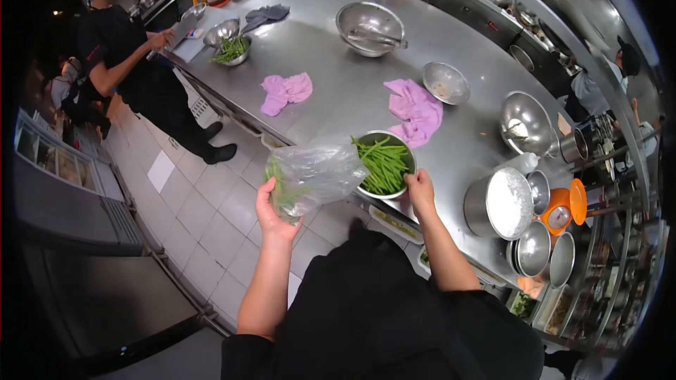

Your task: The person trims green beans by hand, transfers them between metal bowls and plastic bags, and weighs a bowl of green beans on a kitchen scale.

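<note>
My left hand (277, 214) holds a clear plastic bag (320, 172) from below, with some green beans inside its left part. The bag's other end reaches the rim of a metal bowl (410, 184) full of green beans (384, 164). My right hand (420, 188) grips that bowl by its right rim, fingers closed on it. The bowl is at the near edge of the steel table (320, 123). Just behind it lies a crumpled pink cloth (415, 109).
A second pink cloth (286, 93) and a bowl of greens (232, 50) lie to the left, near a co-worker (134, 49) standing at the table. Large metal bowl (370, 28) at the back. A white-filled pot (486, 205), orange container (558, 212) and stacked bowls (533, 248) stand right.
</note>
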Demonstrator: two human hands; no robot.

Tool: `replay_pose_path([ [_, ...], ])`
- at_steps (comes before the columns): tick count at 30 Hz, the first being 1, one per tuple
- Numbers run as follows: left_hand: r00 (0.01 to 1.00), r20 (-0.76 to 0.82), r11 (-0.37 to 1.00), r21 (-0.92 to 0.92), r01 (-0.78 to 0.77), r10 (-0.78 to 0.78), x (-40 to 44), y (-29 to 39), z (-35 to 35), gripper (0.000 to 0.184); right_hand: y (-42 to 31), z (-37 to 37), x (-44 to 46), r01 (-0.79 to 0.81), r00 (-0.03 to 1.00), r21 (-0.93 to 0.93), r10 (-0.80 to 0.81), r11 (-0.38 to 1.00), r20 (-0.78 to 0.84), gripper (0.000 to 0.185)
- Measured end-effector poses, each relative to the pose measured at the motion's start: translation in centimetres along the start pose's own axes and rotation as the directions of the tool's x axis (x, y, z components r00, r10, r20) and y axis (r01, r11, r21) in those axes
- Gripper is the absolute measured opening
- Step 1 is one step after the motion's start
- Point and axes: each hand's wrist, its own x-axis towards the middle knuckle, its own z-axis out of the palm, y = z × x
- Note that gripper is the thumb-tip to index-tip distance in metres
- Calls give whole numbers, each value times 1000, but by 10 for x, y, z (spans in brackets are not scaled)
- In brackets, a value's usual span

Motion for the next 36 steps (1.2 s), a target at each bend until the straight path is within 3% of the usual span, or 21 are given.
replay_pose_path([
  [2,1000,-30,1000,22,5,-4,16,17,-12,34,-53,24,14,-173,983,305,146,936,109,15],
  [5,999,-41,1000,-4,-23,23,54,48,-21,35,-92,76,71,-131,988,286,101,949,117,16],
  [8,997,39,998,31,-63,61,99,88,-22,38,-141,144,145,-98,991,410,50,907,125,18],
  [10,995,-5,993,58,-100,101,125,119,-15,41,-171,190,192,-36,995,499,-13,866,94,21],
  [16,979,-92,983,44,-181,184,175,180,3,42,-227,264,268,0,986,509,-84,861,142,16],
  [18,989,-84,992,48,-120,124,193,182,-2,42,-213,274,277,117,986,366,-151,923,68,18],
  [20,973,-183,988,86,-130,143,213,186,-9,39,-214,266,259,70,996,385,-88,920,30,18],
  [24,996,-67,992,105,65,-59,247,186,-17,49,-194,232,204,14,1000,335,-9,942,-14,20],
  [27,983,-60,952,245,184,-174,268,175,-6,46,-179,193,146,-128,985,175,146,976,-91,22],
  [29,948,22,922,242,302,-317,276,163,7,44,-130,175,113,-56,971,141,87,988,-223,22],
  [30,942,34,916,248,315,-333,276,158,15,44,-148,152,89,-174,952,305,239,936,-189,22],
  [31,931,34,899,274,342,-365,275,153,21,40,-127,139,75,-217,914,327,309,920,-263,21],
  [33,919,38,881,303,364,-393,269,151,27,37,-128,98,51,-172,854,506,384,845,-352,22],
  [36,881,108,855,321,408,-461,266,144,38,37,-124,30,57,-63,766,534,384,843,-515,18],
])
